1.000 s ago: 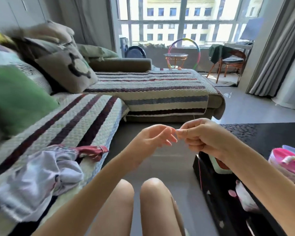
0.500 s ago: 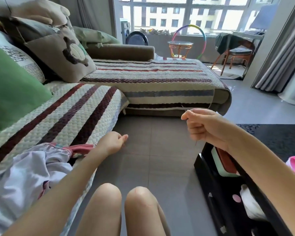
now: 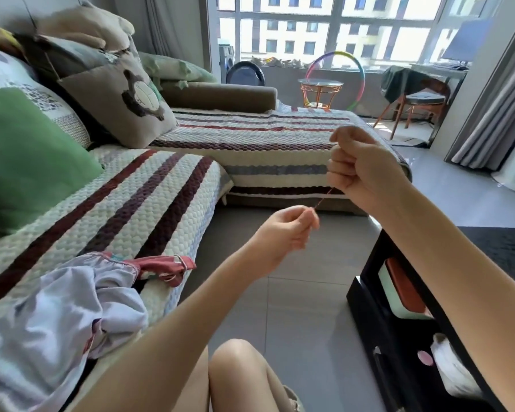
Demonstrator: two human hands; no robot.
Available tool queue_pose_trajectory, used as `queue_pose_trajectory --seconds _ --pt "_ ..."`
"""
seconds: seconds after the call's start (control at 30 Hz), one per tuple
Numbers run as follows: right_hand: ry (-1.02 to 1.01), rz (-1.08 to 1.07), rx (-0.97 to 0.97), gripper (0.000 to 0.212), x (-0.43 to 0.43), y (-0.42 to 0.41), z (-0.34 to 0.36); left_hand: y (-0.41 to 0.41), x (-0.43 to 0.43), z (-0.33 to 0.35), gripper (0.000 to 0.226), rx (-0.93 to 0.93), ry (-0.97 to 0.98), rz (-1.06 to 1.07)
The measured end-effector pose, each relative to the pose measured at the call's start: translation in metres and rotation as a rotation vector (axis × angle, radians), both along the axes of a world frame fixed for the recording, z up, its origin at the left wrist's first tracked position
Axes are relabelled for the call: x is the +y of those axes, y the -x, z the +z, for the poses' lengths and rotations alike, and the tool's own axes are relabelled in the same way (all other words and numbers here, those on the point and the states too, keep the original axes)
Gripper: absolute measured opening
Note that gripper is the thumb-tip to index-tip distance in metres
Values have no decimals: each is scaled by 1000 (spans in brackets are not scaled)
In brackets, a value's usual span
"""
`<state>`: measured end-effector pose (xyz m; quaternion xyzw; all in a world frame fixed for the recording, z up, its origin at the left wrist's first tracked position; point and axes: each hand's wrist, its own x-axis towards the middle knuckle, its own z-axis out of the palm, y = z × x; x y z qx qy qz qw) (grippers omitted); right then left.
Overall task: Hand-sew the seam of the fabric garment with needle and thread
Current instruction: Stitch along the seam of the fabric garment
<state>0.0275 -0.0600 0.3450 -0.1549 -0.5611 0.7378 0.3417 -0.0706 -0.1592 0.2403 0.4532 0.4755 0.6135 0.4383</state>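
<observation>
The garment lies on the sofa seat in the lower left of the frame. A cushion leans on the backrest behind it at upper left, and the sofa's chaise runs across the middle. At centre the left grip sits below and left of the right grip, with a thread stretched between them above the floor, and the worktop fills the lower right. Behind the chaise, under the window along the top, a side table, a hoop and a chair stand in a row, with the curtain at the right edge.
</observation>
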Motion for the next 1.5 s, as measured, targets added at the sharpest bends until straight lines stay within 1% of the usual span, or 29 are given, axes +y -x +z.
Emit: queue_pose_trajectory --seconds 0.13,0.2,0.27,0.33,0.37,0.43,0.47,0.53,0.57,0.6,0.7,0.77,0.8,0.83,0.9,0.93,0.97,1.0,1.03,1.07,1.13,1.2,1.23,1.27,1.3,1.37,1.4,1.47,1.5 --pt "3 -94 17 30 -3 15 -1 41 -38 -36 25 240 167 153" --pt "-24 -96 7 29 -8 28 -6 61 -58 -43 33 346 267 177" --pt "-101 -108 -33 28 -17 45 -13 88 -86 -47 40 418 362 314" --pt "-207 -160 -81 27 -27 61 -17 123 -122 -55 35 496 436 542" --pt "-272 -199 -104 27 -31 68 -18 144 -144 -61 30 586 492 686" --pt "-461 -301 -163 27 -41 86 -19 186 -197 -77 24 746 650 973" --pt "-581 -342 -188 24 -45 96 -21 205 -223 -84 24 796 746 1085" --pt "-768 -336 -232 10 -56 120 -33 232 -265 -95 25 871 952 1198" --pt "-816 -298 -265 5 -63 134 -43 242 -280 -102 26 888 1032 1204" --pt "-833 -260 -294 7 -71 147 -57 250 -289 -109 26 892 1067 1190" --pt "-774 -119 -383 13 -96 183 -104 265 -294 -125 34 877 1128 1086" --pt "-800 -26 -473 14 -114 204 -137 267 -287 -129 46 861 1191 1018" --pt "-825 16 -521 14 -123 213 -152 264 -284 -130 49 892 1197 1026" --pt "-848 56 -555 13 -132 218 -165 257 -280 -129 50 978 1120 1092" --pt "-868 173 -588 7 -151 229 -192 237 -273 -128 45 1194 820 1186" --pt "-902 239 -600 2 -161 234 -206 226 -271 -128 41 1202 726 1148" --pt "-944 308 -614 5 -170 238 -218 215 -269 -125 40 1121 745 1040" --pt "-981 380 -629 13 -180 241 -227 206 -268 -123 41 1033 842 910" --pt "-1004 449 -639 22 -189 244 -237 202 -268 -128 44 1009 976 782" --pt "-1023 506 -639 29 -196 247 -245 198 -268 -133 47 1049 1074 701" --pt "-1040 584 -638 40 -209 252 -255 194 -271 -142 52 1133 1165 630" --pt "-1082 606 -646 42 -219 258 -263 188 -275 -148 43 1186 1232 555" --pt "-1088 607 -644 39 -223 261 -266 185 -279 -150 31 1185 1244 537" --pt "-1081 603 -644 34 -226 263 -269 184 -285 -153 18 1150 1237 545" --pt "-1073 594 -648 29 -229 264 -272 184 -291 -153 12 1085 1208 585" --pt "-1061 566 -660 22 -232 264 -273 190 -304 -154 26 910 1109 677" --pt "-1049 549 -653 21 -231 263 -272 195 -309 -151 28 813 1049 724" --pt "-1059 503 -626 20 -224 260 -262 203 -314 -136 19 687 928 836" --pt "-1088 475 -610 20 -220 258 -254 205 -314 -127 14 659 868 887"
